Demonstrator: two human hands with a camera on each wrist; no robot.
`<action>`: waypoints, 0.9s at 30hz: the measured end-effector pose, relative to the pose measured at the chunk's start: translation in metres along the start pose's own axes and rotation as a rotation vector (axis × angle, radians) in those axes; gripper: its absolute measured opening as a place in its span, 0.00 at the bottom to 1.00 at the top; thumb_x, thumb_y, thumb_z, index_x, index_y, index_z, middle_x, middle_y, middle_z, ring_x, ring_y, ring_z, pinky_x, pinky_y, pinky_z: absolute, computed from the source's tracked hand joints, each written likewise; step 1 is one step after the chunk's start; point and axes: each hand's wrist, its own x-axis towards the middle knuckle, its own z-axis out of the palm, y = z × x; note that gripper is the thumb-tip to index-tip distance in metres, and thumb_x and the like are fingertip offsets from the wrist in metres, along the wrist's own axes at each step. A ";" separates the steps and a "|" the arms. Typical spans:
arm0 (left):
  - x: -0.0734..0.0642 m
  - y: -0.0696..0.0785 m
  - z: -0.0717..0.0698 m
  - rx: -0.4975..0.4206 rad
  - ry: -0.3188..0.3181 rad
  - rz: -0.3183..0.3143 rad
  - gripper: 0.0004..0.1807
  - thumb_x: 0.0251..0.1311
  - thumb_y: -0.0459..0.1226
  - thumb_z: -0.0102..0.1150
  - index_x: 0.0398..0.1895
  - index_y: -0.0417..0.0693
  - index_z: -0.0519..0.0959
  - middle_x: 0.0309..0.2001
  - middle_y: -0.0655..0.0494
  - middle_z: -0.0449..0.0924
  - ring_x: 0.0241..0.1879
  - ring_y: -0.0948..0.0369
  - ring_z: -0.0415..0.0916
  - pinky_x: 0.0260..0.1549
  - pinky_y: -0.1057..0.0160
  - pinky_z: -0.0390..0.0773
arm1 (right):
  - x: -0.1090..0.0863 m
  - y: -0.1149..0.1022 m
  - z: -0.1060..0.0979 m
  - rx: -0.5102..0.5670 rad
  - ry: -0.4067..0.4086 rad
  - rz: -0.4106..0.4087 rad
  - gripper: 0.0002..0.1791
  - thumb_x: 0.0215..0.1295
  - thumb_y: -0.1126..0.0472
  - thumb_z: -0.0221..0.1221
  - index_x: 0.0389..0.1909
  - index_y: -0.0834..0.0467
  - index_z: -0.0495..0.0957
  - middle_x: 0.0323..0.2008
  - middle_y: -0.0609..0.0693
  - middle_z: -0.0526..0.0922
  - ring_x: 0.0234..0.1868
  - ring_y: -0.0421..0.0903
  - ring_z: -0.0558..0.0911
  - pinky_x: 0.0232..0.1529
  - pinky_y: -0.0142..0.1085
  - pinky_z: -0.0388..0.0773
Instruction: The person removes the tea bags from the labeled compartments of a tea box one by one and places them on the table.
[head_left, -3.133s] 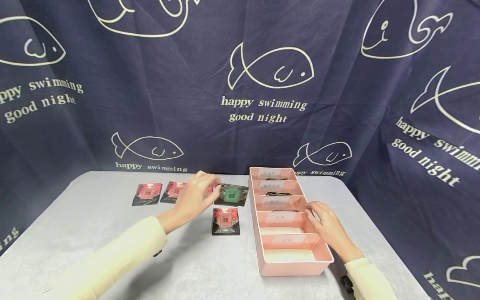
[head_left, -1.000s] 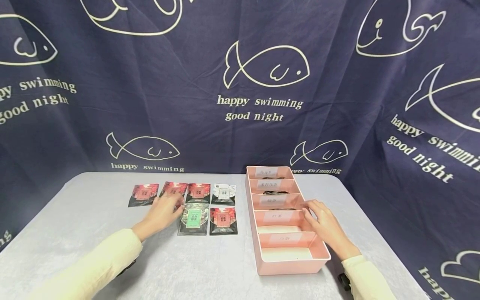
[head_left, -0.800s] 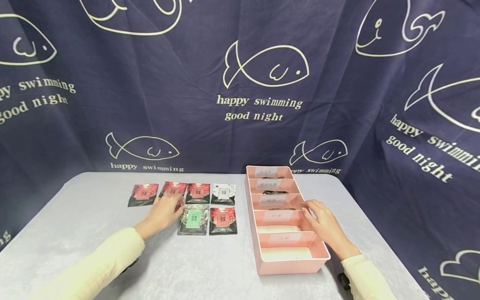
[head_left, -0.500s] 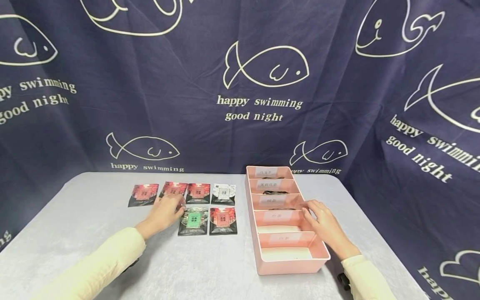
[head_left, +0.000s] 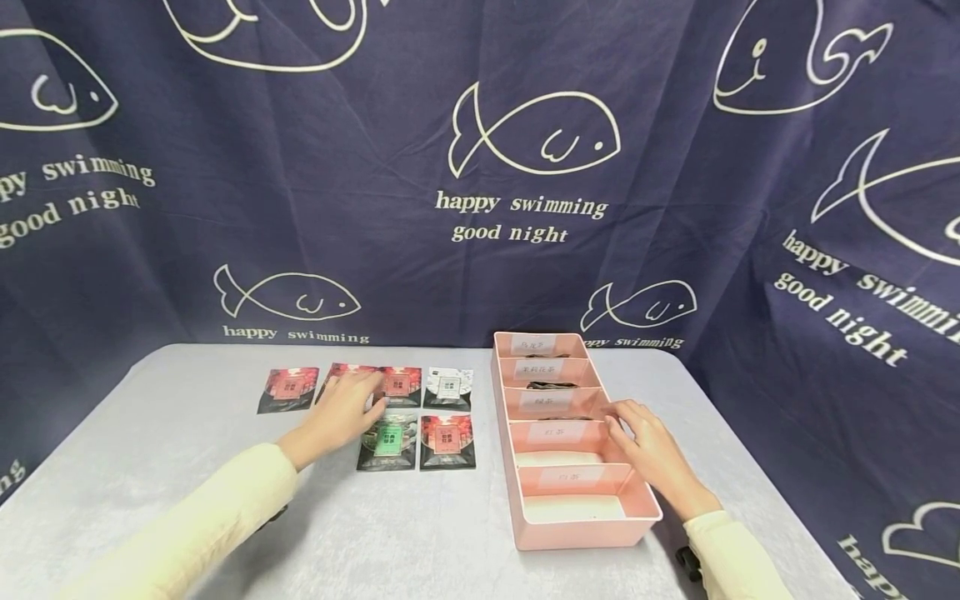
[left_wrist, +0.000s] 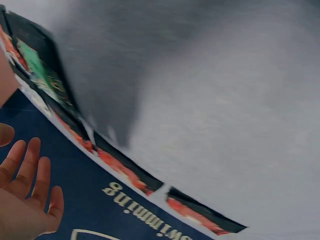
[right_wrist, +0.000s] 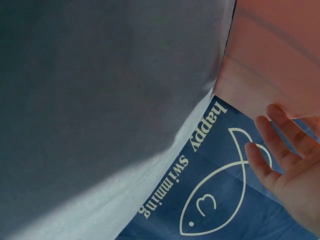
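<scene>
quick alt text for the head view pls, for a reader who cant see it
A person's left hand reaches in where four red packets, a white packet and a green packet lie on a table. The right hand is at the right rim of a five-compartment pink box. Behind hangs a fish-print navy cloth.

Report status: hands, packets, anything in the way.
Left hand empty, over packets; right hand on rim of pink box. Six packets flat on table, left of box. In the way: left hand partly hiding one red packet.
</scene>
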 end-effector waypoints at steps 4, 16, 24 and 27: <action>0.005 0.013 0.000 -0.002 -0.007 0.034 0.18 0.56 0.41 0.57 0.48 0.42 0.74 0.37 0.53 0.80 0.44 0.50 0.74 0.48 0.44 0.66 | 0.000 0.001 0.000 -0.002 0.001 -0.002 0.09 0.63 0.62 0.52 0.39 0.60 0.78 0.35 0.50 0.80 0.41 0.48 0.77 0.45 0.44 0.70; 0.015 0.050 0.013 -0.061 0.010 0.185 0.10 0.56 0.40 0.57 0.41 0.52 0.76 0.36 0.61 0.79 0.42 0.59 0.73 0.44 0.53 0.68 | 0.000 0.001 0.000 0.000 0.000 0.000 0.08 0.63 0.62 0.52 0.39 0.60 0.78 0.36 0.50 0.80 0.42 0.49 0.77 0.46 0.44 0.69; 0.024 0.075 0.019 -0.054 -0.002 0.265 0.11 0.57 0.42 0.56 0.42 0.52 0.76 0.39 0.60 0.79 0.43 0.60 0.72 0.45 0.56 0.67 | 0.000 0.001 0.000 -0.005 0.000 -0.002 0.09 0.63 0.62 0.52 0.39 0.61 0.77 0.36 0.51 0.80 0.42 0.50 0.77 0.46 0.45 0.69; 0.028 0.085 0.020 -0.073 0.001 0.296 0.10 0.58 0.43 0.55 0.41 0.52 0.76 0.39 0.60 0.79 0.43 0.60 0.72 0.46 0.56 0.67 | 0.000 0.001 0.000 -0.005 0.001 -0.001 0.09 0.63 0.62 0.52 0.39 0.61 0.77 0.36 0.51 0.80 0.42 0.50 0.77 0.46 0.45 0.69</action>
